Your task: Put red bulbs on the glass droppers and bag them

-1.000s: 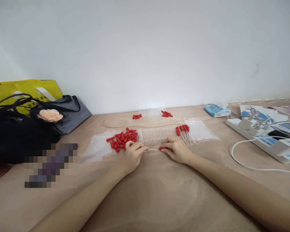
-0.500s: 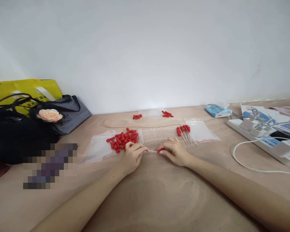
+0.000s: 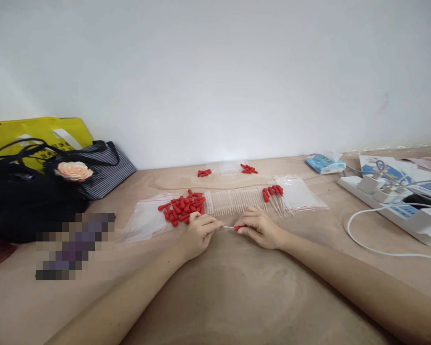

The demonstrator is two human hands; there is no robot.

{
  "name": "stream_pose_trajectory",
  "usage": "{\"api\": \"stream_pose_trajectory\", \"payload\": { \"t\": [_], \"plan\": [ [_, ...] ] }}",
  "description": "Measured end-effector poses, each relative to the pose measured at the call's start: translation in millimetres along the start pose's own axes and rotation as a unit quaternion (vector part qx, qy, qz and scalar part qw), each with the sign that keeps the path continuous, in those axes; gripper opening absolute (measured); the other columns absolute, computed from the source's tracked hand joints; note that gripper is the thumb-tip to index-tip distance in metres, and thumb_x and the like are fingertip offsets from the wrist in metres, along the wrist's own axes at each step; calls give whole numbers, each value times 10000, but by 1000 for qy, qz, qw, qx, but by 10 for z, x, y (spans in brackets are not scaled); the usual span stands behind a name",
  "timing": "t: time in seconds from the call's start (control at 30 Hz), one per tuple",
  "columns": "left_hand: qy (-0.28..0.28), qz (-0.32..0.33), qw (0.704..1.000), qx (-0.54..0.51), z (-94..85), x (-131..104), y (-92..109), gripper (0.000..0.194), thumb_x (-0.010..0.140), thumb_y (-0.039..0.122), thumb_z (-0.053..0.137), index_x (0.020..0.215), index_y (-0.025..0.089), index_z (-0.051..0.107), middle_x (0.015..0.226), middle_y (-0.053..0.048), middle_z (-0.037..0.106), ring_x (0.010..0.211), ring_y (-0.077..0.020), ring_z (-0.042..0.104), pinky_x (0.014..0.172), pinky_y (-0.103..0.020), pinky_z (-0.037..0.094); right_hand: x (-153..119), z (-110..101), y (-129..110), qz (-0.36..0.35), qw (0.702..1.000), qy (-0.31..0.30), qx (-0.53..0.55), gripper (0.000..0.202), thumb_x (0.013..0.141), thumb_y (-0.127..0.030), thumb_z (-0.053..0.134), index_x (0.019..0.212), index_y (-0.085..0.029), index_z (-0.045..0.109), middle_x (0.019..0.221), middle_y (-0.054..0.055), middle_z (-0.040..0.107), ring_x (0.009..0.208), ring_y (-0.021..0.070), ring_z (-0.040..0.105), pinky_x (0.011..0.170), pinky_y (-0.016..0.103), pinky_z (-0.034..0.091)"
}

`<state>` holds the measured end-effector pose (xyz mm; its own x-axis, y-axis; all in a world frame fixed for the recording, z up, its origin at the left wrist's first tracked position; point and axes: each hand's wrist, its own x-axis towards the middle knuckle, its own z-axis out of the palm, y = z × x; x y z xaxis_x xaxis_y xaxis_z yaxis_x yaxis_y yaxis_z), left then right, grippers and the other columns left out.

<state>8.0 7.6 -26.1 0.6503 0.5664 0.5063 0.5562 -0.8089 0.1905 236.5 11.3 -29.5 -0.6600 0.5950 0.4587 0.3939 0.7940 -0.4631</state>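
Observation:
My left hand [image 3: 200, 232] pinches one end of a thin clear dropper tube [image 3: 229, 228]. At the tube's other end, my right hand [image 3: 260, 227] grips a red rubber bulb [image 3: 237, 228], partly covered by the fingers. Bulb and tube meet, but how far the tube sits inside cannot be seen. Beyond my left hand lies a pile of loose red bulbs [image 3: 181, 208]. A row of clear tubes [image 3: 235, 201] lies side by side behind both hands. Several droppers with red bulbs on them [image 3: 276, 196] rest past my right hand.
Clear zip bags lie on the left [image 3: 143, 218] and right [image 3: 301, 195]. Small groups of red bulbs [image 3: 204, 173] sit near the wall. A power strip [image 3: 398, 211] with white cables and a blue tissue pack [image 3: 325, 164] are at right; bags [image 3: 104, 167] stand at left.
My left hand has shifted slightly right along the tube, and less of the tube shows between the hands. The tube and bulb have dropped a little toward me; both grips stay closed.

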Motion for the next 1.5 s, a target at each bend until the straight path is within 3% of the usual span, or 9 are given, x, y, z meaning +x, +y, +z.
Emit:
{"api": "stream_pose_trajectory", "payload": {
  "t": [0.6,1.13,1.5],
  "plan": [
    [27,61,996,58,8,55,138,247,801,50,379,892,164,579,736,-12,675,612,-122,537,663,-321,266,-24,31,-18,-27,995,22,-94,192,855,-294,458,814,-177,604,702,22,611,716,144,486,717,315,273],
    [27,2,999,41,101,110,203,252,748,46,403,846,178,593,712,-1,685,594,-119,576,703,-339,286,4,37,-7,-36,987,33,-150,226,869,-291,410,822,-170,595,707,34,603,718,154,477,701,319,276],
    [50,-37,997,38,114,112,182,199,855,165,411,889,187,605,804,-13,697,664,-125,600,778,-358,265,-11,4,81,5,992,50,-116,237,842,-376,484,918,-191,610,796,34,648,758,159,504,711,317,272]
  ]
}}
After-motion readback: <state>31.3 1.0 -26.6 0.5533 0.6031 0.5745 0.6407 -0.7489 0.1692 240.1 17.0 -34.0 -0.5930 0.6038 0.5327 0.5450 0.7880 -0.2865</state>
